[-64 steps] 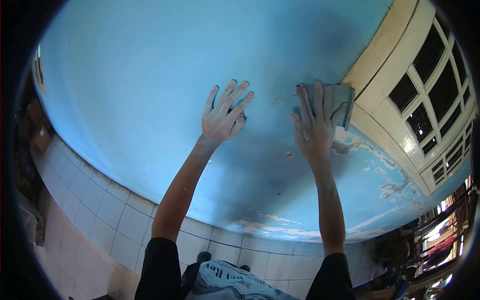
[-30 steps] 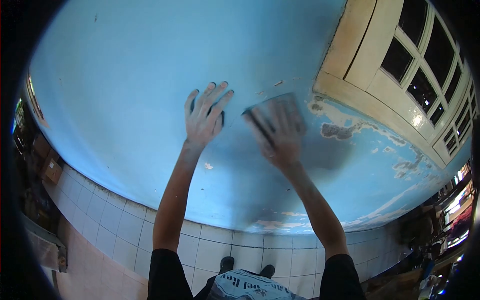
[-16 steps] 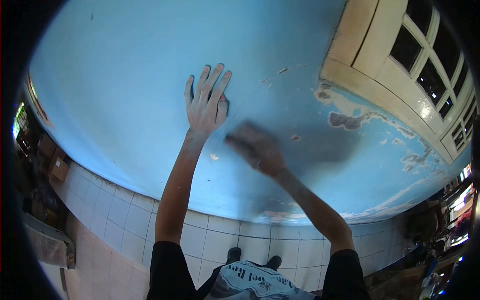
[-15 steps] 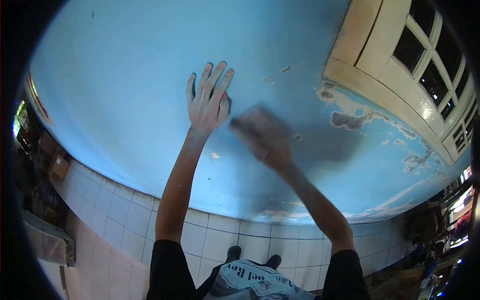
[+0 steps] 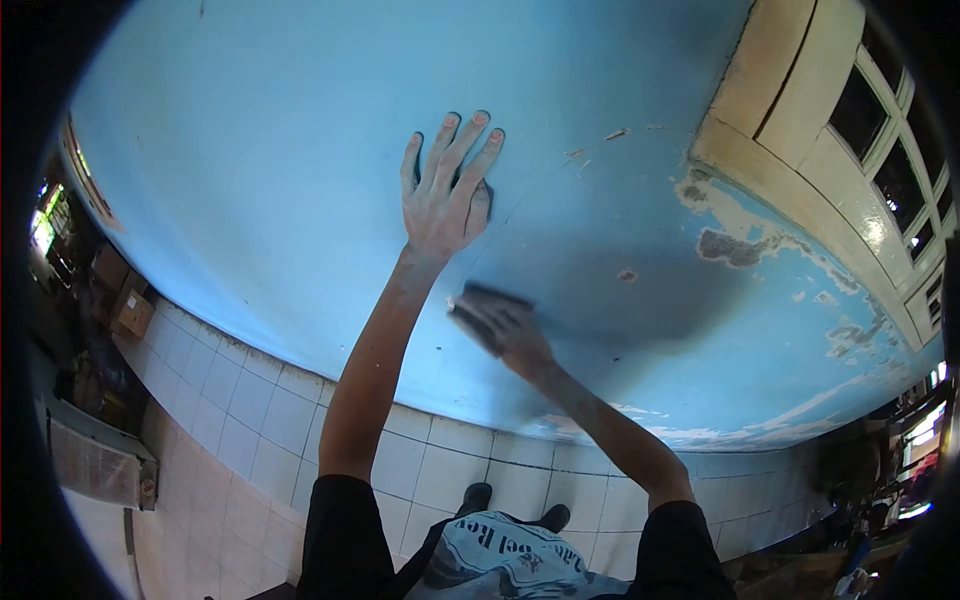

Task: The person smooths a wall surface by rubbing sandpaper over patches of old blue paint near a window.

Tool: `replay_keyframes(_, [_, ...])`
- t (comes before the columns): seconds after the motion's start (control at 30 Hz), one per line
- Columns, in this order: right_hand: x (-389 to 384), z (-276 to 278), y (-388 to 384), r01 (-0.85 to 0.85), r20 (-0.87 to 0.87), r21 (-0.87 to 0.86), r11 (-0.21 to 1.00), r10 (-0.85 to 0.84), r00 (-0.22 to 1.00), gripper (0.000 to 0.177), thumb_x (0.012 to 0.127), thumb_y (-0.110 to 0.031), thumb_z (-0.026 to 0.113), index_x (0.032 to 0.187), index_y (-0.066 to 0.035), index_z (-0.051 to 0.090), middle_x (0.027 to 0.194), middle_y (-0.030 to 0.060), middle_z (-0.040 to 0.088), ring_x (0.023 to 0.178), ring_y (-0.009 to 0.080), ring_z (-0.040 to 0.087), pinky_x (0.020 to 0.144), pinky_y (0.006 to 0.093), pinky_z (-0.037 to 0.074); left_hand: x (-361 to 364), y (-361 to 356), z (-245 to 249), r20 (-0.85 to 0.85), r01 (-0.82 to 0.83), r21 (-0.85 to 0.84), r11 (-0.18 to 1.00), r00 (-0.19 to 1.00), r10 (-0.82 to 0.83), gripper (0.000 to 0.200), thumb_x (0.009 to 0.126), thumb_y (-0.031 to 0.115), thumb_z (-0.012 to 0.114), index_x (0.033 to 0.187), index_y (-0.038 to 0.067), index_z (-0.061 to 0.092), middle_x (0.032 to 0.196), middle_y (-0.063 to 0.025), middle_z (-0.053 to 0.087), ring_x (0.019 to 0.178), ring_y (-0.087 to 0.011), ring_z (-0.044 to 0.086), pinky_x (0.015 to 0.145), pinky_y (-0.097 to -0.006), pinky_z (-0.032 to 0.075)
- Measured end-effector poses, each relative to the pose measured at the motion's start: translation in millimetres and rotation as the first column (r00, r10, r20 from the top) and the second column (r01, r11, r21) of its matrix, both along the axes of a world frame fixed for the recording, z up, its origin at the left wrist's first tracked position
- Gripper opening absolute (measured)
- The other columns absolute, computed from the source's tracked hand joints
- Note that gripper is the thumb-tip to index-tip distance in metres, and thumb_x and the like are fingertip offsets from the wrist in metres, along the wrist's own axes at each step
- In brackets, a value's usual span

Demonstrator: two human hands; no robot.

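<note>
My left hand [image 5: 442, 212] lies flat against the light blue wall [image 5: 290, 190], fingers spread and pointing up. Lower and to its right, my right hand [image 5: 518, 335] presses a dark, flat piece of sandpaper [image 5: 500, 293] to the wall. The sandpaper is blurred and partly hidden under the fingers. A small pale chipped spot [image 5: 452, 303] shows at its left edge. Pale dust coats the hands.
Peeling paint and a grey bare patch [image 5: 728, 248] mark the wall below a cream window frame [image 5: 780, 150]. White floor tiles [image 5: 460, 475] run along the wall's foot, with my shoes on them. Cardboard boxes [image 5: 133, 312] stand at the far left.
My right hand has moved down and slightly left across the wall with the sandpaper. My left hand stays flat on the wall. The camera view has shifted slightly.
</note>
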State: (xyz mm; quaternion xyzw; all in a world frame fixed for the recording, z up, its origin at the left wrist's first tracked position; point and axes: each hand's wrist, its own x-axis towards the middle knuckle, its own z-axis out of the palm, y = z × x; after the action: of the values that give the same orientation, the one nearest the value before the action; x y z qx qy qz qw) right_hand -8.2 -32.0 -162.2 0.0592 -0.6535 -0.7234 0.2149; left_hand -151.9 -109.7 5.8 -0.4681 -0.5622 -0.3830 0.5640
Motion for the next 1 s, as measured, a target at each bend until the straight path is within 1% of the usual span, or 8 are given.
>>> replay_keyframes(0.07, [9,47,-9,-0.355,-0.286,-0.901,0.248,0.275,0.918,0.049,0.080,-0.017,0.053,0.128,-0.025,0.051,0.139,0.0006,0.043,0.126,0.0140,0.041,0.103,0.0381,0.032,-2,-3,-2,0.000,-0.010,-0.032,0.999,1.000,0.010,0.045,0.083,0.011,0.039,0.124,0.015,0.056,0.134,-0.0055,0.049,0.126,-0.0258,0.044,0.104,-0.0522,0.025])
replay_keyframes(0.33, [23,55,7,-0.354,-0.242,-0.919,0.173,0.462,0.853,0.051,0.081,-0.016,0.058,0.131,-0.022,0.050,0.133,-0.0015,0.048,0.126,0.0136,0.042,0.101,0.0331,0.035,-5,-1,-2,-0.047,-0.026,-0.047,0.999,0.999,0.024,0.041,0.093,0.018,0.030,0.126,0.009,0.053,0.135,-0.0104,0.048,0.129,-0.0301,0.039,0.107,-0.0524,0.019])
replay_keyframes(0.37, [34,64,12,-0.505,-0.535,-0.844,-0.181,0.366,0.761,0.048,0.081,-0.011,0.058,0.128,-0.020,0.053,0.133,0.0013,0.048,0.125,0.0159,0.042,0.101,0.0352,0.036,-5,-1,-3,-0.048,-0.035,-0.049,0.998,0.998,0.032,0.041,0.093,0.017,0.030,0.127,0.009,0.052,0.135,-0.0113,0.047,0.130,-0.0301,0.038,0.107,-0.0514,0.019])
replay_keyframes(0.53, [57,108,44,-0.869,-0.877,-0.473,0.142,-0.172,0.449,0.049,0.080,-0.005,0.055,0.128,-0.016,0.053,0.133,0.0092,0.048,0.124,0.0275,0.044,0.105,0.0437,0.030,-7,0,-5,-0.051,-0.049,-0.044,0.998,0.998,0.047,0.041,0.094,0.017,0.030,0.129,0.009,0.051,0.136,-0.0121,0.047,0.130,-0.0303,0.037,0.108,-0.0507,0.018])
replay_keyframes(0.73, [75,85,40,-0.468,-0.423,-0.868,0.169,0.244,0.873,0.038,0.086,-0.017,0.052,0.124,-0.019,0.055,0.131,0.0028,0.051,0.121,0.0302,0.046,0.103,0.0527,0.031,8,-2,-3,-0.025,0.009,-0.017,1.000,1.000,-0.009,0.044,0.088,0.011,0.036,0.130,0.011,0.050,0.138,-0.0088,0.045,0.131,-0.0277,0.037,0.108,-0.0538,0.017])
replay_keyframes(0.77, [90,90,48,-0.528,-0.556,-0.830,-0.181,0.170,0.814,0.037,0.088,-0.017,0.052,0.125,-0.012,0.054,0.132,0.0076,0.050,0.122,0.0291,0.046,0.104,0.0456,0.033,14,-4,-4,0.016,0.009,-0.038,0.999,1.000,-0.009,0.044,0.088,0.011,0.037,0.131,0.011,0.049,0.139,-0.0092,0.043,0.131,-0.0286,0.037,0.108,-0.0551,0.017])
replay_keyframes(0.93, [100,84,92,-0.994,-0.920,0.098,0.048,-0.375,-0.109,0.043,0.093,-0.011,0.046,0.134,-0.002,0.042,0.141,0.0208,0.035,0.133,0.0331,0.031,0.111,0.0385,0.019,40,1,-33,0.125,0.085,-0.090,0.992,0.989,-0.074,0.046,0.087,0.011,0.038,0.133,0.010,0.046,0.141,-0.0118,0.040,0.132,-0.0318,0.034,0.107,-0.0580,0.014])
replay_keyframes(1.0, [87,81,66,-0.942,-0.951,-0.276,0.194,-0.199,0.238,0.054,0.088,-0.012,0.050,0.140,-0.009,0.035,0.145,0.0221,0.028,0.136,0.0354,0.022,0.113,0.0409,0.011,54,14,-43,0.141,0.131,-0.054,0.990,0.982,-0.123,0.047,0.087,0.012,0.039,0.134,0.009,0.045,0.141,-0.0145,0.038,0.133,-0.0337,0.033,0.108,-0.0584,0.013])
